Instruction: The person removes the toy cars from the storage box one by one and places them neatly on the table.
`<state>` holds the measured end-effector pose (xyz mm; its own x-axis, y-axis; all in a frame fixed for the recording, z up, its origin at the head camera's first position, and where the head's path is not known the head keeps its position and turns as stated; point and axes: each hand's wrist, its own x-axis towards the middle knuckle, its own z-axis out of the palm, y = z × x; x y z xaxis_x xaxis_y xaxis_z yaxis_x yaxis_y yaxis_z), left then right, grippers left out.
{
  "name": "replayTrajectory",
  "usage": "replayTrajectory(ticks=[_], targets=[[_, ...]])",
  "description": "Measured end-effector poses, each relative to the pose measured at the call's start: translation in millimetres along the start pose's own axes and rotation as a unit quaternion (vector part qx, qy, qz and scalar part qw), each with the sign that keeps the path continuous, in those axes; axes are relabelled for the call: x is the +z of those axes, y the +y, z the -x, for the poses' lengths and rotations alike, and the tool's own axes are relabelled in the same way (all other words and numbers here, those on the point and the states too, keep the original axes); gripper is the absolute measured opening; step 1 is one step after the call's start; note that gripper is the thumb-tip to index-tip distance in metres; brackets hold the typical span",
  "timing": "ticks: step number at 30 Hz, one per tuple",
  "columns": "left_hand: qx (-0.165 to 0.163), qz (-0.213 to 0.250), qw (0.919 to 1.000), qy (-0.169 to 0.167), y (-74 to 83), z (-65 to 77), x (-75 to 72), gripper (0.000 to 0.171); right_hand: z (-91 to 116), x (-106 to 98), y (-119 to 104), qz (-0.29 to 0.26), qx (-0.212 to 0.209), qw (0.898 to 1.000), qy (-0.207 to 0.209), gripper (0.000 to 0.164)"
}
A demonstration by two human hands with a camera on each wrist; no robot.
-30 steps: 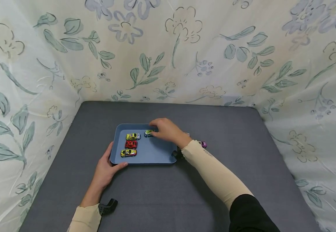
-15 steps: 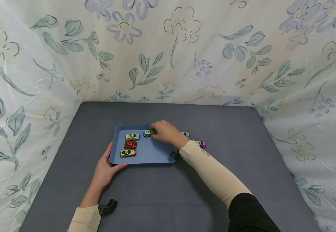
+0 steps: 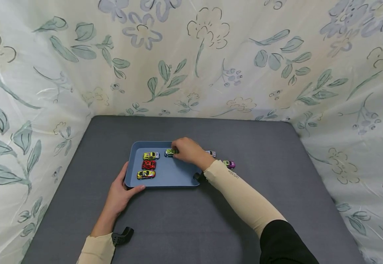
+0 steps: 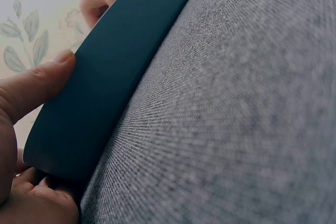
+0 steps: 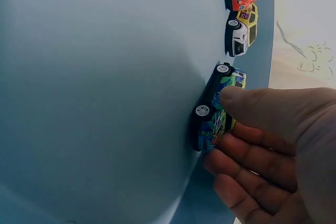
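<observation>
Evenly bright in the head view, seemingly from above, with a pale sheen on the curtain (image 3: 208, 91) at left and a soft shadow on the worktop (image 3: 165, 220) under the right sleeve (image 3: 241, 194). Dimmer in the left wrist view: crisp in the worktop's weave, softer toward lower right, blurred on the curtain behind. Dim and bluish in the right wrist view, softly shadowed on the tray (image 5: 105, 103) near the car (image 5: 214, 124), washed out toward the curtain.

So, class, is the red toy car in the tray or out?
In: the head view shows the red car within the rim of the blue tray.
</observation>
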<state>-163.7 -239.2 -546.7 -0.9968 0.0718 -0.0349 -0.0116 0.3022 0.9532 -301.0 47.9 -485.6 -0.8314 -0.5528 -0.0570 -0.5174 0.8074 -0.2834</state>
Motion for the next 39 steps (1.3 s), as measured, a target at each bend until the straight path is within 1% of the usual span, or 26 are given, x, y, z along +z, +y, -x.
replayTrajectory(ticks=[13, 18, 26, 33, 39], targets=[[0.002, 0.008, 1.0000, -0.003, 1.0, 0.3, 1.1, 0.115, 1, 0, 2, -0.018, 0.008, 1.000, -0.004, 0.024], [0.006, 0.013, 0.9999, -0.006, 0.7, 0.1, 1.7, 0.115, 5, -1, 4, -0.022, 0.014, 1.000, 0.009, 0.025], [0.002, 0.011, 0.9999, -0.003, 0.2, 0.7, 1.2, 0.116, 13, -10, 6, -0.030, 0.000, 0.999, 0.044, 0.023], [0.007, 0.014, 0.9999, -0.004, -1.5, 0.3, 1.1, 0.115, 22, -17, 11, -0.041, 0.000, 0.998, 0.053, 0.024], [0.007, 0.014, 0.9999, -0.004, -1.7, 0.7, 0.8, 0.115, 34, -23, 16, -0.044, 0.001, 0.996, 0.071, 0.023]])
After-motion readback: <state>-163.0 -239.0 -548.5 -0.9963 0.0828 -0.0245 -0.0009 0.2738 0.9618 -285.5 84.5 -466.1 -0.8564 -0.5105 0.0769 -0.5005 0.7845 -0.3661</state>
